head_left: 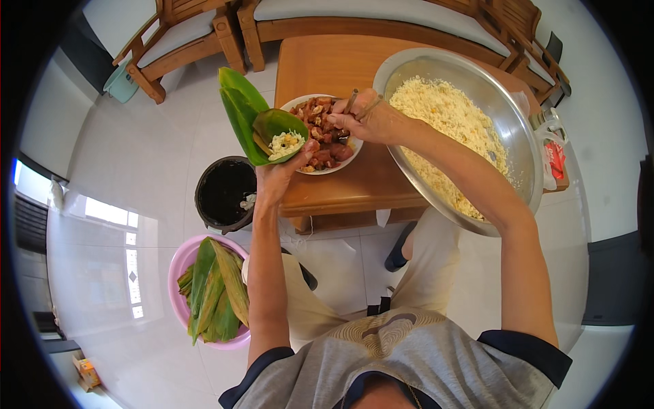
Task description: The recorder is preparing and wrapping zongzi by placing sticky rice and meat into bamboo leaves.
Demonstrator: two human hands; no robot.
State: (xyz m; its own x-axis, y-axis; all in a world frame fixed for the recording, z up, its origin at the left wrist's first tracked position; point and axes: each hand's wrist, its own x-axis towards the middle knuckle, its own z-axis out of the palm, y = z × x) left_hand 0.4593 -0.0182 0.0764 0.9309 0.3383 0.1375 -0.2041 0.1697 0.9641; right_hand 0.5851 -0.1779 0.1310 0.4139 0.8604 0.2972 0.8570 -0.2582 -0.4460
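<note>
My left hand (pixel 278 176) is closed around green leaves (pixel 240 112) folded into a cone, with a small heap of pale rice (pixel 286 144) in its opening. The cone is beside the left edge of a white bowl (pixel 327 170) of reddish marinated meat chunks (pixel 332 151). Over the bowl's upper right, my right hand (pixel 364 121) grips what look like slim brown chopsticks (pixel 351 100); their lower tips are hidden by the fingers and the meat. My right forearm crosses a large metal basin (pixel 507 116) of yellowish rice (pixel 443 112).
A wooden table (pixel 327 61) carries the bowl and basin. On the floor to the left are a dark pot (pixel 203 198) and a pink basin (pixel 178 300) of long leaves (pixel 221 293). A plastic bag with a red packet (pixel 555 160) is right of the basin. Wooden seats (pixel 381 31) stand behind.
</note>
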